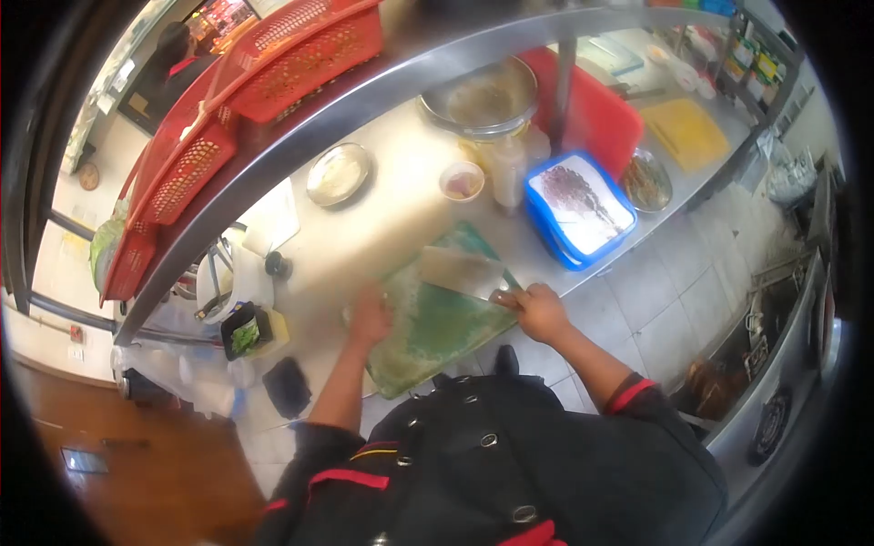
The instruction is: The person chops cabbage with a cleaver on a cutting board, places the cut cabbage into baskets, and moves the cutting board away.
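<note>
My right hand (pixel 539 312) is closed round the handle of a cleaver (pixel 455 271). Its wide, flat blade points left over the upper part of a green cutting board (pixel 446 323). The board's surface is worn and pale in patches. At the board's left edge is my left hand (pixel 371 315), smeared by motion, so its fingers cannot be made out. Whether it touches the board or holds anything is unclear.
Past the board stand a blue tub (pixel 581 209), a small cup (pixel 462 181), a squeeze bottle (pixel 507 173) and a metal bowl (pixel 480 96). A metal shelf (pixel 364 91) with red baskets (pixel 305 68) crosses above. Leafy greens fill a black container (pixel 246 332) at left.
</note>
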`<state>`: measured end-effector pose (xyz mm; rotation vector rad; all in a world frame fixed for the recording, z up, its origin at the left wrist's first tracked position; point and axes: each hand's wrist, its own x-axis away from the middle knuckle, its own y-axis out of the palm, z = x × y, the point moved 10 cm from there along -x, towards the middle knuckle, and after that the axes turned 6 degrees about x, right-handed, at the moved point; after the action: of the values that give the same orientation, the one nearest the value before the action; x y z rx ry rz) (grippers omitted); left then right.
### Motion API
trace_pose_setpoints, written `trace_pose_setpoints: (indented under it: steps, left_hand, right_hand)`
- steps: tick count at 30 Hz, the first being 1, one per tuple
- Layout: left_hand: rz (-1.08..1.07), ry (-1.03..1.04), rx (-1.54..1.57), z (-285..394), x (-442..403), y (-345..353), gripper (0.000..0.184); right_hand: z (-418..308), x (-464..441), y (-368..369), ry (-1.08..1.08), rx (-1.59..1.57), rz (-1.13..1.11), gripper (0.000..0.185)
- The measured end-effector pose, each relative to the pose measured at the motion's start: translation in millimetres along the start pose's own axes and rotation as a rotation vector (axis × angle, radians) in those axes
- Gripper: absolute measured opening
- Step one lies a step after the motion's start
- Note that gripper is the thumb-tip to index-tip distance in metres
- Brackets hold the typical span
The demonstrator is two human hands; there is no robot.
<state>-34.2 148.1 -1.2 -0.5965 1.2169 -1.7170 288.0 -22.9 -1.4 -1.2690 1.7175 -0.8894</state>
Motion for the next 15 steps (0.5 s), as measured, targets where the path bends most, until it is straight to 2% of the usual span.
trace_pose_setpoints:
  steps: [2,3,5,6,9,11,15]
  left_hand:
    - [-0.128,0.037,-0.13,21.6,3.2,31.8,0.038]
    - [-0.112,0.011,-0.117,24.6,8.8,32.5,0.038]
    - [0.039,-0.107,0.048,26.1,21.2,17.4,0.032]
    - [0.049,-0.136,0.064,26.6,26.7,13.8,0.032]
    - [-0.065,-0.342,0.21,-3.8,45.5,24.2,0.032]
    - [-0.029,0.047,-0.061,10.8,46.5,25.9,0.029]
    - [-0.033,0.094,-0.078,0.4,45.8,34.4,0.026]
  right_hand:
    - [-3.7,-1.9,-0.8,-0.029,-0.003,-0.012,0.029]
    - [-2.6,-0.6,0.7,-0.019,-0.007,-0.002,0.029]
    - [-0.9,-2.9,5.9,-0.04,0.005,-0.013,0.029]
    - [1.2,-2.0,11.0,-0.039,0.022,-0.023,0.032]
    - [0.3,0.0,17.1,-0.025,0.051,-0.077,0.038]
    - [-4.9,0.5,12.1,-0.034,0.073,-0.041,0.04]
    - [-8.6,-3.0,5.4,-0.08,0.065,-0.019,0.028]
